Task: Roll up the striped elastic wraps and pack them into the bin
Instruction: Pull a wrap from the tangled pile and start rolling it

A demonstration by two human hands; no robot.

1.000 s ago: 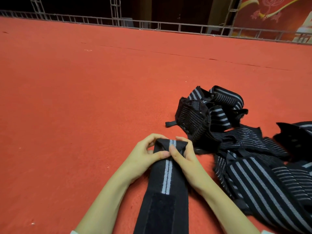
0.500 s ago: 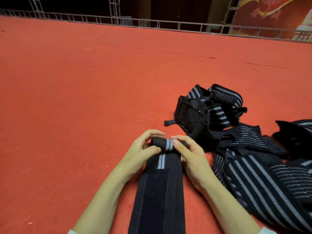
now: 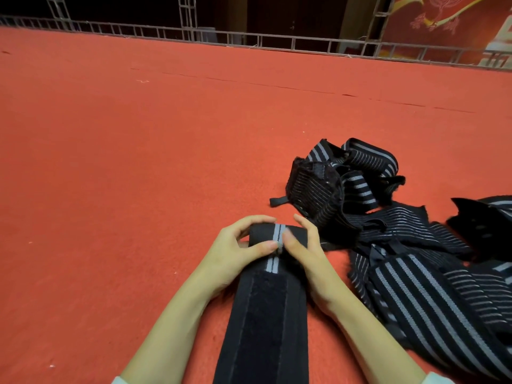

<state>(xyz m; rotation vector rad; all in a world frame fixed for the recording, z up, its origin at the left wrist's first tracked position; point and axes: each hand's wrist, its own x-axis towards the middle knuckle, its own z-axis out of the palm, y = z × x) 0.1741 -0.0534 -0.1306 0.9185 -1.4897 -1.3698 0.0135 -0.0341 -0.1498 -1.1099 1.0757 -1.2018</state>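
Note:
A black elastic wrap (image 3: 266, 322) with a grey double stripe lies on the red carpet, running from the bottom edge up to my hands. Its far end is turned into a small roll (image 3: 270, 233). My left hand (image 3: 235, 250) pinches the roll's left side, thumb on top beside the stripe. My right hand (image 3: 304, 253) pinches its right side, thumb pressed on the stripe. A loose heap of black striped wraps (image 3: 401, 245) lies to the right. No bin is in view.
Red carpet (image 3: 124, 162) spreads wide to the left and ahead. A low metal truss rail (image 3: 249, 40) borders the carpet's far edge, with a red banner (image 3: 443, 23) behind it at the top right.
The wrap's far end, flat with folded corners a second ago, has been rolled toward me into a small cylinder. Both hands have stayed on it, turning it over.

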